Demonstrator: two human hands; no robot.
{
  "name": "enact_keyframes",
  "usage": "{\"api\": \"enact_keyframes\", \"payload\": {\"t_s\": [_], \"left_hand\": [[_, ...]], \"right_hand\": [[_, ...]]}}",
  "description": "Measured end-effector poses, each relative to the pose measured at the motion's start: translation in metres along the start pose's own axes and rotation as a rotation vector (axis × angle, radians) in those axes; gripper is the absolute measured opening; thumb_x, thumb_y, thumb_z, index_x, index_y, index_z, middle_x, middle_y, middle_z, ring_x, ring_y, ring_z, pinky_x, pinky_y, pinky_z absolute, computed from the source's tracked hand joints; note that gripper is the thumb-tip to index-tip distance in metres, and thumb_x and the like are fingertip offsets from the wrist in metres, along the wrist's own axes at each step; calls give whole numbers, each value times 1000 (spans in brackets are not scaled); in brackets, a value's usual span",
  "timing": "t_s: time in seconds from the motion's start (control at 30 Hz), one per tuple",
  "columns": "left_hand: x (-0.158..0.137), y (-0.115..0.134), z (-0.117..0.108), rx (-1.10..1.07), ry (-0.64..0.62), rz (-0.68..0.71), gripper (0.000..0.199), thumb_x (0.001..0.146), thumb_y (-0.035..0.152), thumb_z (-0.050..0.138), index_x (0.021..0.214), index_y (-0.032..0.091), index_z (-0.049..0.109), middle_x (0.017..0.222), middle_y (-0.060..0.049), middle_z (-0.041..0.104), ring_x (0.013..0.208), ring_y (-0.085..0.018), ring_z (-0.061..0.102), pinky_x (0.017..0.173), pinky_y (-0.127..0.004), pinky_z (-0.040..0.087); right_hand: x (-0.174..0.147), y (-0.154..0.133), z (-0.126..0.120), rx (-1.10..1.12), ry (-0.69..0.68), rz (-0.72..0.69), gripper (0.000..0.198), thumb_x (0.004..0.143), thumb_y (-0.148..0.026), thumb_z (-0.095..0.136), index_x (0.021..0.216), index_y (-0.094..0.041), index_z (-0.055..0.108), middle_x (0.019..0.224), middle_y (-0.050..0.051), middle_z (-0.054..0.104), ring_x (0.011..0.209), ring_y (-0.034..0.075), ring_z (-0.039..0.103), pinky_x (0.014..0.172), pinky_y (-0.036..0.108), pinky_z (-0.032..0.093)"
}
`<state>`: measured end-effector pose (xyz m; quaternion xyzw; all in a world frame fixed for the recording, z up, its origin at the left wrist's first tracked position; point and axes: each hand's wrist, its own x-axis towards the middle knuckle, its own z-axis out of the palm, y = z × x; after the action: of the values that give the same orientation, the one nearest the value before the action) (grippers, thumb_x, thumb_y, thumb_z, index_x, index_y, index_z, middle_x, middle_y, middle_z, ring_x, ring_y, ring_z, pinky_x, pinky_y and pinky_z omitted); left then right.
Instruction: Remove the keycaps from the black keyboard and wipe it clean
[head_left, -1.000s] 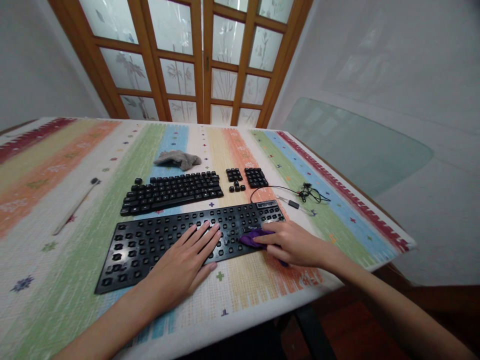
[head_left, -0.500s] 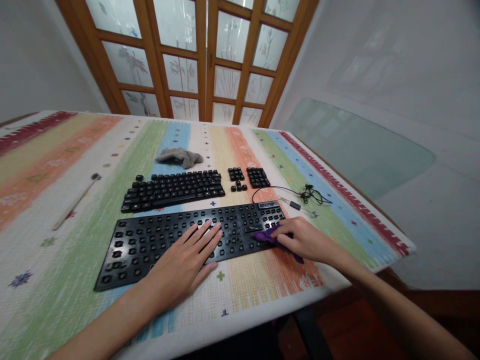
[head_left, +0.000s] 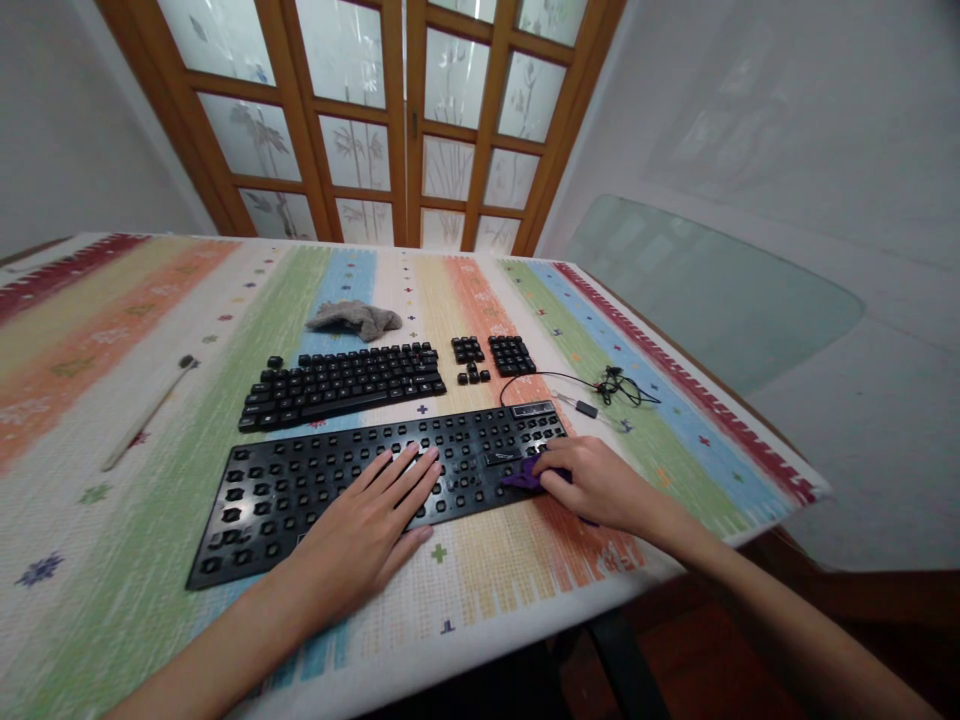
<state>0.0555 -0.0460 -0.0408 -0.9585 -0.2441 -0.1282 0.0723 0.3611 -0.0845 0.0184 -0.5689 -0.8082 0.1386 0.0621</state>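
A black keyboard base with its keycaps off lies at an angle near the table's front edge. My left hand rests flat on its middle, fingers stretched out. At the base's right end, my right hand grips a purple cloth and presses it onto the surface beside the number-pad area. Part of the cloth is hidden under the fingers. Just behind the base, the removed black keycaps are laid out in keyboard order, with smaller groups of keycaps to the right.
A crumpled grey cloth lies behind the keycaps. On the left is a thin-handled brush. The keyboard's coiled cable and a small tool with a dark grip lie to the right. A striped tablecloth covers the table.
My right hand has shifted slightly left with the purple cloth, which is now more bunched under the fingers. My left hand stays in place on the keyboard base.
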Motion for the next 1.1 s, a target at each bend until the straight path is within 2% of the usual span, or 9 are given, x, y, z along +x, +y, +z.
{"api": "enact_keyframes", "payload": {"t_s": [0.17, 0.27, 0.37, 0.47, 0.63, 0.73, 0.9, 1.1], "left_hand": [[0, -3, -6, 16, 2, 31, 59, 101, 49, 36, 148, 13, 38, 154, -9, 38, 143, -25, 34, 117, -41, 28], [-1, -13, -17, 5, 45, 78, 56, 101, 48, 37, 144, 13, 43, 149, -11, 47, 137, -25, 43, 115, -40, 35], [-4, -31, -32, 10, 154, 69, 48, 102, 37, 38, 142, 11, 45, 141, -13, 55, 129, -25, 52, 109, -41, 43], [-10, -51, -43, 40, 257, 4, 47, 100, 30, 42, 141, 7, 44, 132, -19, 60, 120, -28, 59, 102, -43, 50], [-22, -78, -58, 59, 316, -82, 46, 97, 26, 49, 139, 9, 46, 129, -19, 61, 115, -31, 61, 100, -48, 51], [-29, -89, -67, 72, 396, -103, 36, 94, 24, 56, 128, 12, 54, 116, -15, 67, 105, -29, 65, 96, -45, 53], [-38, -101, -75, 95, 483, -136, 10, 90, 19, 63, 99, 17, 59, 89, -7, 66, 81, -21, 65, 79, -37, 54], [-42, -105, -72, 95, 516, -182, 6, 91, 13, 61, 92, 18, 58, 82, -3, 64, 75, -17, 62, 73, -32, 51]], "right_hand": [[-2, 3, -2, -79, 4, 8, 28, 83, -11, 48, 79, -16, 75, 77, 7, 70, 71, 17, 63, 70, 28, 44], [3, 2, -2, -135, 161, 0, 27, 85, -14, 47, 77, -16, 72, 76, 7, 68, 71, 18, 62, 69, 29, 44], [11, -3, -3, -126, 366, -48, 27, 87, -16, 45, 83, -15, 72, 78, 7, 68, 72, 18, 62, 69, 30, 45], [24, -12, -5, -104, 424, -124, 27, 89, -17, 45, 91, -15, 72, 84, 7, 69, 74, 18, 62, 70, 30, 46], [47, -28, 5, -116, 328, -233, 29, 90, -16, 47, 102, -16, 73, 88, 8, 68, 76, 18, 61, 69, 30, 43], [58, -33, 14, -164, 226, -274, 28, 87, -16, 51, 103, -17, 74, 85, 8, 66, 71, 16, 56, 63, 27, 37], [65, -35, 22, -188, 139, -231, 25, 84, -14, 55, 97, -18, 75, 83, 7, 65, 68, 14, 53, 59, 26, 29], [69, -39, 22, -281, 98, -221, 18, 88, -17, 53, 88, -15, 71, 83, 8, 64, 69, 16, 54, 57, 28, 26]]}}
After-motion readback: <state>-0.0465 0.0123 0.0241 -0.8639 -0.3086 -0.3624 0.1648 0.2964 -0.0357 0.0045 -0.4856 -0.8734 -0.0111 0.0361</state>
